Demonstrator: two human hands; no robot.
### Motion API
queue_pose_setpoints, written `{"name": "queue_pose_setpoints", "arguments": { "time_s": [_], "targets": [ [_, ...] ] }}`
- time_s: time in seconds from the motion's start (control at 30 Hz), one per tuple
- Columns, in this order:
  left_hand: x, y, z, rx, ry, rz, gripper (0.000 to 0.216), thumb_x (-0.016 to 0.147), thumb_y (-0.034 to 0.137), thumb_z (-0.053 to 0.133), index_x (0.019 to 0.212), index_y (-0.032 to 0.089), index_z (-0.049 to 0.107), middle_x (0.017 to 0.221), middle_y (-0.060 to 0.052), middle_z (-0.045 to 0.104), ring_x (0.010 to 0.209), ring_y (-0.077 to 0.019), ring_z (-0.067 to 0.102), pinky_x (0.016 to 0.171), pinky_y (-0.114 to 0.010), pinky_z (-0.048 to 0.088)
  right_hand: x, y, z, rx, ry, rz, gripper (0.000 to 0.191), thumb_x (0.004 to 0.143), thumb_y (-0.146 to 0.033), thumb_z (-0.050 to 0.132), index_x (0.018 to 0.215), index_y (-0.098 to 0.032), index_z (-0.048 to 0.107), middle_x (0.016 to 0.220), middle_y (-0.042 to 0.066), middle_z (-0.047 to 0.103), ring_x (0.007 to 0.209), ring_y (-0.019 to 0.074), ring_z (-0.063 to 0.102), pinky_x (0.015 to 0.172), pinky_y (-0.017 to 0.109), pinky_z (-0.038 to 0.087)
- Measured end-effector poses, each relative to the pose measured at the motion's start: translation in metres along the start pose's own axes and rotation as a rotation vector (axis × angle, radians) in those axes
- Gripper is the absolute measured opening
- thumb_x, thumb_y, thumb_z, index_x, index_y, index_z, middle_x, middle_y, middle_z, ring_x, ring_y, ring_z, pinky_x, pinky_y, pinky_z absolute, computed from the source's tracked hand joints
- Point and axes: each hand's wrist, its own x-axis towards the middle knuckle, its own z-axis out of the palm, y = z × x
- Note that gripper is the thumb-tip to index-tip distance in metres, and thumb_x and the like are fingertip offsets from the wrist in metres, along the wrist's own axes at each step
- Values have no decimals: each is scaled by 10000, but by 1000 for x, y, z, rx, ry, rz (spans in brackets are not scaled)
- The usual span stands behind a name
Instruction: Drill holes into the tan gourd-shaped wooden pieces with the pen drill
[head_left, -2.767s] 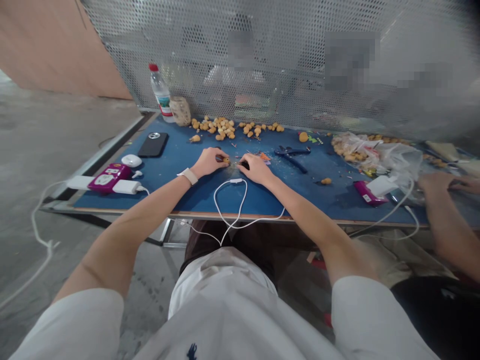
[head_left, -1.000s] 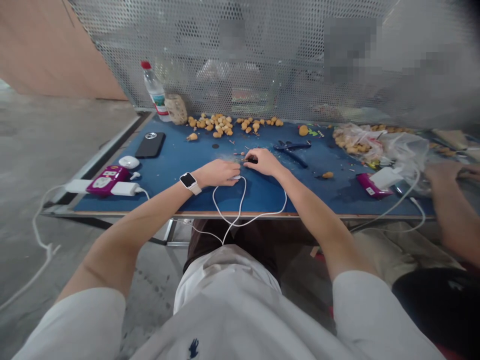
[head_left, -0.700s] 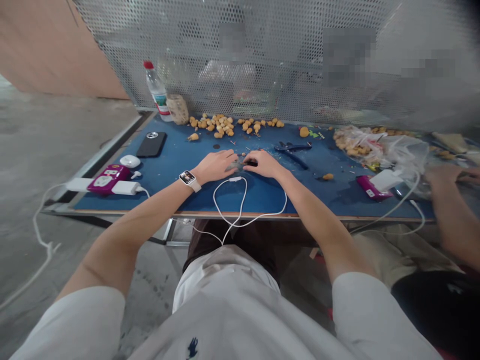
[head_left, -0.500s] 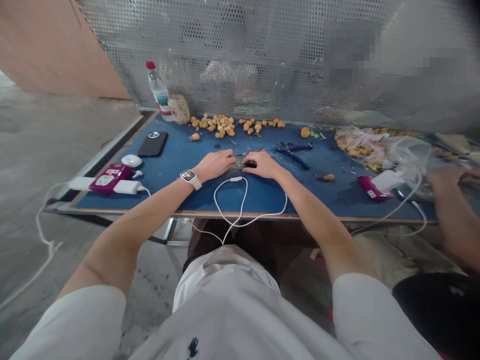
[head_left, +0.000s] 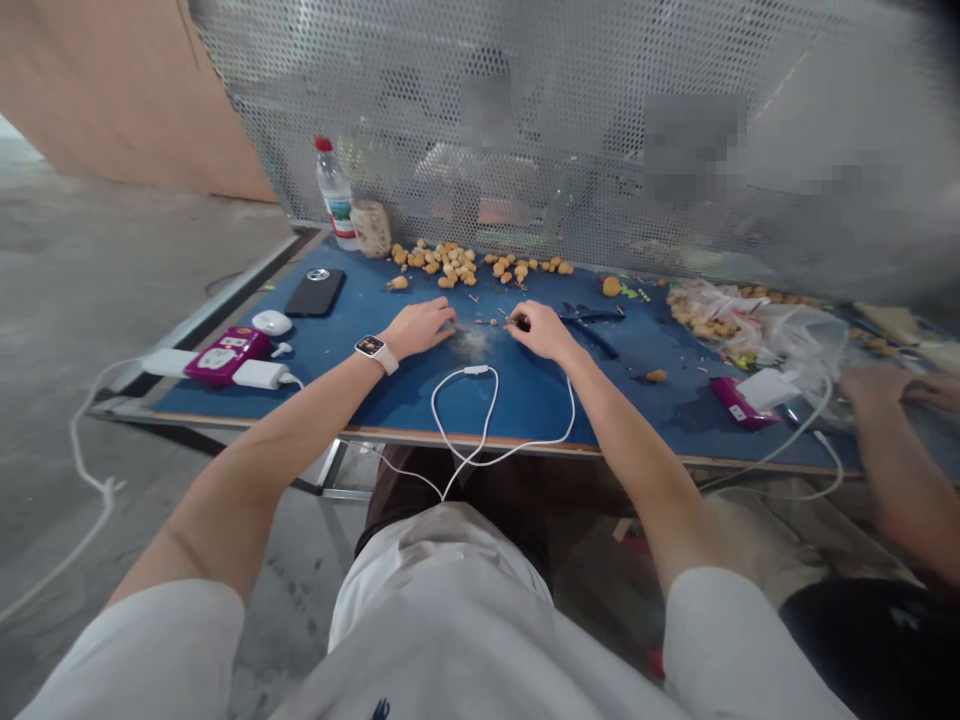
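Observation:
My left hand [head_left: 421, 328], with a white-strapped smartwatch [head_left: 377, 350] at its wrist, lies palm down on the blue tabletop. Its fingers are loosely stretched and nothing shows in them. To its right, my right hand [head_left: 541, 330] has thumb and fingers pinched together; what is between them is too small to make out. A pale dusty patch [head_left: 472, 343] and tiny bits lie between the hands. Blue-handled pliers [head_left: 596, 325] rest just beyond my right hand, partly behind it. Small tan, nut-like gourds [head_left: 450, 262] are heaped at the back. A white cable [head_left: 495, 400] loops in front.
A black phone [head_left: 315, 293], a white earbud case [head_left: 271, 322] and a purple power strip [head_left: 229, 355] are on the left. A water bottle [head_left: 337, 200] and a jar [head_left: 371, 230] stand by the mesh panel [head_left: 585, 180]. A co-worker's hand [head_left: 874, 385] is beside plastic bags [head_left: 802, 300] at right.
My hands have moved apart: the left slightly left, the right to the right. The dusty patch between them is now uncovered. The view has shifted a little.

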Motion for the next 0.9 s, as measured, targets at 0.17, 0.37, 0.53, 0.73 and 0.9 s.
{"name": "queue_pose_setpoints", "arguments": {
  "time_s": [0.17,0.37,0.53,0.73,0.9],
  "targets": [
    [2,-10,9,-107,43,-29,490,1182,198,673,1661,101,655,1378,-209,805,1237,-389,856,1110,-461,691,30,-11,-3,-115,-9,183,202,1169,-161,708,1245,-113,889,1342,262,923,1296,389,861,1124,407,624],
    [4,-10,10,-221,62,53,294,1191,162,583,1461,166,698,1331,-192,813,1236,-362,840,1144,-463,685,55,-31,-2,-187,-55,243,283,1241,-241,771,1445,-96,904,1576,287,892,1512,412,856,1256,410,636],
    [0,7,1,-278,21,197,174,1146,170,636,1195,214,797,1265,-138,794,1103,-313,822,1066,-413,650,61,-34,-2,-245,-121,303,373,1247,-104,643,1543,-69,867,1601,320,874,1577,434,847,1285,431,647],
    [-13,44,-4,-266,-47,442,247,1138,388,862,979,240,747,1099,-64,774,896,-250,740,841,-359,538,74,-36,-8,-295,-166,354,510,1208,-109,721,1707,-6,753,1626,403,826,1632,491,815,1307,471,666],
    [-20,58,-9,-196,-36,547,335,1209,463,827,974,244,733,1117,-84,785,896,-255,739,794,-365,533,78,-40,-10,-320,-199,314,525,1171,-41,683,1685,-19,788,1654,400,825,1644,486,812,1321,489,669]
  ]
}}
